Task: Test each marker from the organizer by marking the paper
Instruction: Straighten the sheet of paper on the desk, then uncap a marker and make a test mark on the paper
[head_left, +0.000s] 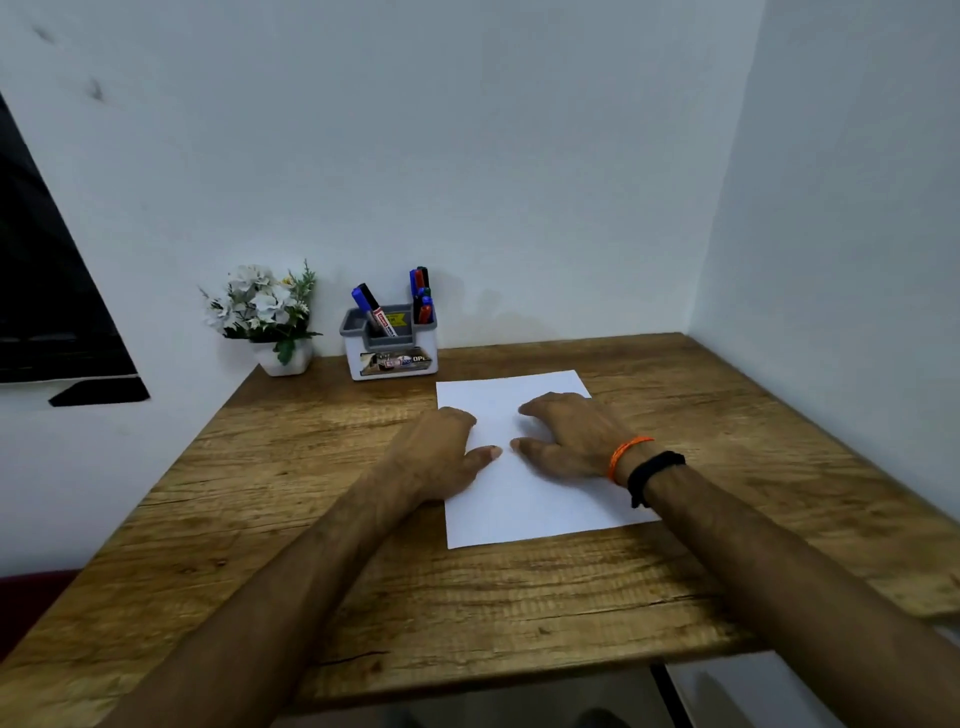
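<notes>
A blank white sheet of paper (530, 504) lies on the wooden table (311, 519). My left hand (441, 452) rests on the paper's left edge with relaxed fingers and holds nothing. My right hand (566, 436) lies on the sheet's upper right part, fingers loosely bent, also holding nothing. Its wrist wears an orange band and a black band. Behind the paper, against the wall, stands a white and grey organizer (389, 345). Two markers (371, 309) lean in its left part, and several more markers (422, 293) stand upright at its right.
A small white pot of white flowers (270, 317) stands left of the organizer at the table's back corner. Walls close the table at the back and right. A dark screen (47, 291) hangs on the left wall.
</notes>
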